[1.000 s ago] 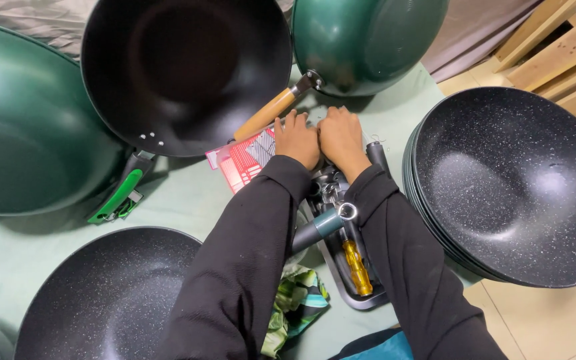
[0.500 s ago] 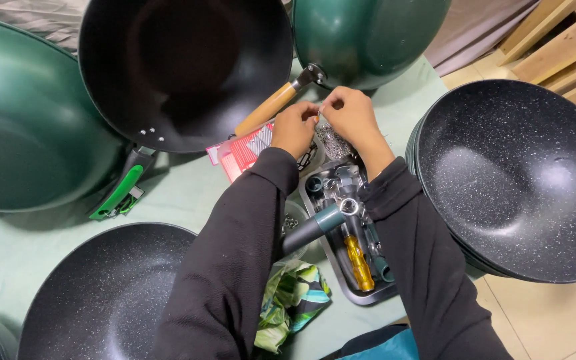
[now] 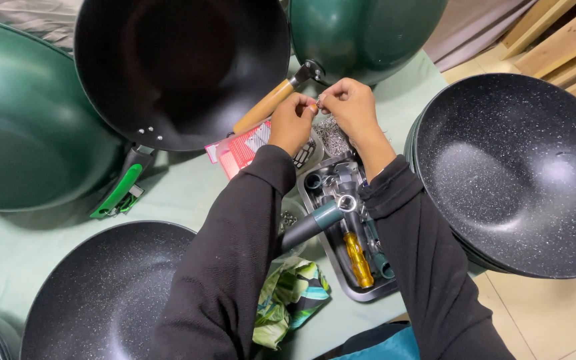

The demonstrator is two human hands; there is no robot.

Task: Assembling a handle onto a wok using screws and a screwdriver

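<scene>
- A small metal piece (image 3: 316, 105), too small to be identified, is pinched between the fingertips of both hands directly above the far end of the grey tool tray (image 3: 328, 227); it is held clear of the table, probably so it can be turned and seen.
- The left hand (image 3: 293, 123) is closed in a pinch on the piece, fingers curled toward the right hand.
- The right hand (image 3: 347, 107) is likewise pressed into a pinch on the same piece, the fingertips of both hands meeting.
- In the tray, a yellow-handled screwdriver (image 3: 357, 259) and dark sockets and bits are laid lengthwise, kept together within easy reach below the wrists.
- A pile of small silvery screws (image 3: 333, 137) is heaped just beyond the tray's far end, right under the hands, so single pieces can be picked up readily.
- A red and white printed card (image 3: 240, 150) is lying left of the tray's far end.
- A black wok with a wooden handle (image 3: 181, 67) is propped beyond the tray, its handle pointing toward the hands.
- A stack of speckled black pans (image 3: 515, 173) is set right of the tray; another speckled pan (image 3: 108, 293) lies to its left.
- Green pans (image 3: 21, 127) are ranged far left and beyond the tray.
- A crumpled green patterned bag (image 3: 291, 300) is tucked beside the tray's near left corner on the pale green table (image 3: 168, 200).
</scene>
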